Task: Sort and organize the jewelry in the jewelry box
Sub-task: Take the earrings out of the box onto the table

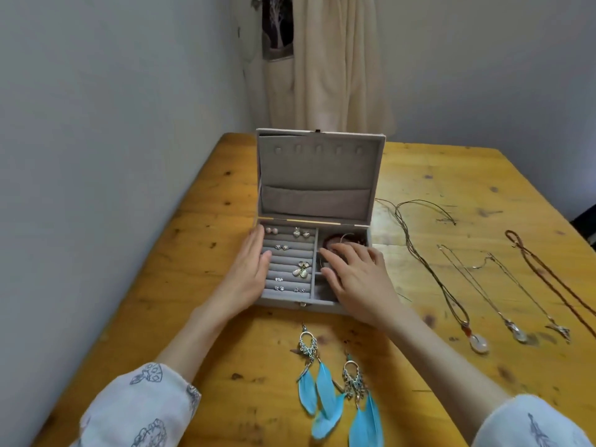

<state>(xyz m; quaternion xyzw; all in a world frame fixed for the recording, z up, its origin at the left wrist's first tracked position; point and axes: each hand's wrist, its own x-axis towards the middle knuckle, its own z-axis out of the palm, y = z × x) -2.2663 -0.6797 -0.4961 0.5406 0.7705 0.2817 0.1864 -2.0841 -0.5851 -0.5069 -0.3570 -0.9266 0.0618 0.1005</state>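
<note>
A grey velvet jewelry box (317,175) stands open on the wooden table (200,259), lid upright. Its left half has padded rows holding several small stud earrings (292,233) and a larger flower earring (301,269). My left hand (248,272) rests flat along the box's left side. My right hand (353,275) lies over the right compartments, fingers spread and bent down into them, beside a reddish bracelet (335,241). What the fingertips touch is hidden. Two blue feather earrings (335,395) lie in front of the box.
Several necklaces lie stretched out to the right: a cord with a pale stone pendant (479,343), two thin chains (516,332), and a brown braided cord (554,279). A wall runs along the table's left edge. A cream curtain (325,62) hangs behind.
</note>
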